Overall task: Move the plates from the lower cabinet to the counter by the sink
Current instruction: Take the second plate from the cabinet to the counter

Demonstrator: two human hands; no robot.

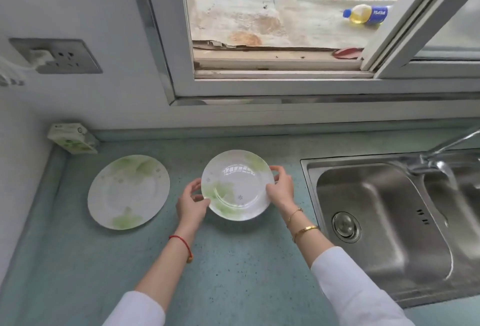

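A white plate with green leaf prints (237,185) is held just above the blue-green counter (233,260), left of the sink. My left hand (192,202) grips its left rim and my right hand (281,188) grips its right rim. A shadow under the plate shows it is slightly off the surface. A second, larger plate of the same pattern (128,192) lies flat on the counter further left. The lower cabinet is out of view.
A steel sink (384,224) with a faucet (441,154) fills the right side. A small green-and-white carton (74,138) stands in the back left corner. A wall socket (62,57) sits above it. The window (272,40) behind the counter is open.
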